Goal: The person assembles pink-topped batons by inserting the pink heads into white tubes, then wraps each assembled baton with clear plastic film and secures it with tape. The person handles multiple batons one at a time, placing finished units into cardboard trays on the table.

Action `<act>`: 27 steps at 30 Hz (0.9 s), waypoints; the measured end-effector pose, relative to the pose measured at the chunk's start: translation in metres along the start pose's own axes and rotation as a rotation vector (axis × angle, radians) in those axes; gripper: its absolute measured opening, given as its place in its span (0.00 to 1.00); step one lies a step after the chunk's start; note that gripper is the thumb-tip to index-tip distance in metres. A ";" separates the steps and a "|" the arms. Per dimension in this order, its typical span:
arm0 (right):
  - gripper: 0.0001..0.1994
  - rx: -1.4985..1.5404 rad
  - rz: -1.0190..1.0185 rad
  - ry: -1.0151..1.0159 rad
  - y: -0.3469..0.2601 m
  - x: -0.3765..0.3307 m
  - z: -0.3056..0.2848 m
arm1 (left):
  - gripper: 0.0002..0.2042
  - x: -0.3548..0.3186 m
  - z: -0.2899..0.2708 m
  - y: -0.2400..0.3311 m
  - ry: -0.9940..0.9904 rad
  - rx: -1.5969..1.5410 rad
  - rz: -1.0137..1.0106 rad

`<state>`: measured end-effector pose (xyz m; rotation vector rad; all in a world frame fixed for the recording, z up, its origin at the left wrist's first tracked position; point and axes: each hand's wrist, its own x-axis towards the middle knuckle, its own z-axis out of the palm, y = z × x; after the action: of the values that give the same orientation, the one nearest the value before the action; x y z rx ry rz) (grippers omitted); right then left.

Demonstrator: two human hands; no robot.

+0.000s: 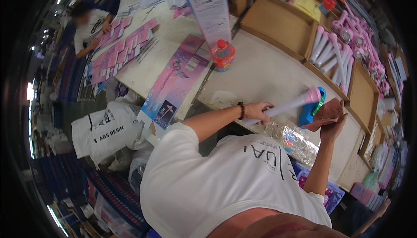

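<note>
My left hand (pixel 259 112), with a dark beaded bracelet at its wrist, is closed round the lower end of a white toy wand (pixel 286 105). The wand's pink top points right, toward a blue tape dispenser (pixel 306 117) with a green ring. A brown cloth (pixel 328 115) is gripped in my right hand (pixel 335 128), just right of the dispenser. Part of the cloth covers the fingers.
Cardboard trays (pixel 280 25) line the far right, one with several white wands (pixel 332 57) beside a pile of pink parts (pixel 354 31). A red-capped bottle (pixel 223 57) stands mid-table. Flat pink packaging (pixel 176 77) lies left. Another person (pixel 89 27) works at far left.
</note>
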<state>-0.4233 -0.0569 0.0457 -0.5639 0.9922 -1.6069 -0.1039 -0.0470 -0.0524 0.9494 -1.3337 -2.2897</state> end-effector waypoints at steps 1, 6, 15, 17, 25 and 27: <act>0.28 -0.084 0.019 -0.033 0.007 0.003 0.011 | 0.21 -0.011 0.005 0.008 0.053 0.148 0.028; 0.30 -0.529 0.082 -0.213 0.053 -0.008 0.071 | 0.20 -0.044 0.032 0.037 0.372 0.892 0.076; 0.14 -0.952 -0.984 -1.268 -0.001 -0.041 0.133 | 0.10 -0.101 0.024 0.066 -0.261 0.127 -0.195; 0.12 -0.981 -0.895 -1.307 -0.013 -0.037 0.139 | 0.10 -0.099 0.031 0.076 -0.253 0.271 -0.195; 0.27 -0.881 0.261 -0.395 0.008 -0.052 0.124 | 0.12 -0.092 0.019 0.098 0.289 1.375 0.105; 0.30 -0.962 0.351 -0.409 0.010 -0.051 0.122 | 0.11 -0.090 0.012 0.104 0.282 1.469 0.122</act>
<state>-0.3076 -0.0463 0.1100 -1.2215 1.4174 -0.5870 -0.0520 -0.0405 0.0753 1.3465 -2.7479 -0.7004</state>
